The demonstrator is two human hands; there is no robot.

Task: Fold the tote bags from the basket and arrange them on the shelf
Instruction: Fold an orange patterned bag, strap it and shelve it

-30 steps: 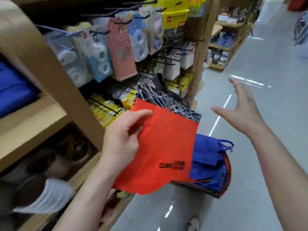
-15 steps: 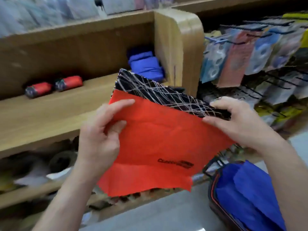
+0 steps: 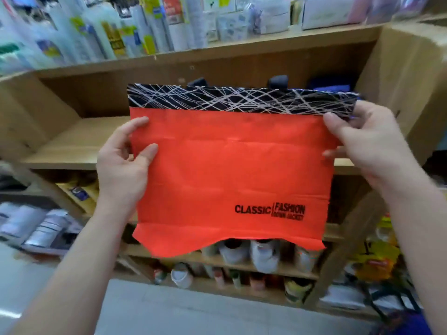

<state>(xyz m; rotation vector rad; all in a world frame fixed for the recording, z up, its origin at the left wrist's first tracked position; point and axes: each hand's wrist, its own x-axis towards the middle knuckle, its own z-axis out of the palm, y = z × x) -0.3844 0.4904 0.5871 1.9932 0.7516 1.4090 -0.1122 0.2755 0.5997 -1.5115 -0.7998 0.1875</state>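
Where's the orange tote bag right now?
In the head view the orange tote bag is mid-frame, its side edges pinched by the left hand and right hand, held up before the wooden shelf.

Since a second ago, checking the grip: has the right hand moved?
Yes. The right hand came from over the aisle floor to the wooden shelf, gripping the orange bag.

Above you: blurred bottles [image 3: 79, 32] at left, pale packets [image 3: 266, 13] at right. Low down, centre: jars [image 3: 263, 255], white cup [image 3: 181, 278] one row lower. Your lower left: silvery packs [image 3: 46, 228]. Lower right: yellow packs [image 3: 377, 259]. Grey floor [image 3: 169, 315] below.
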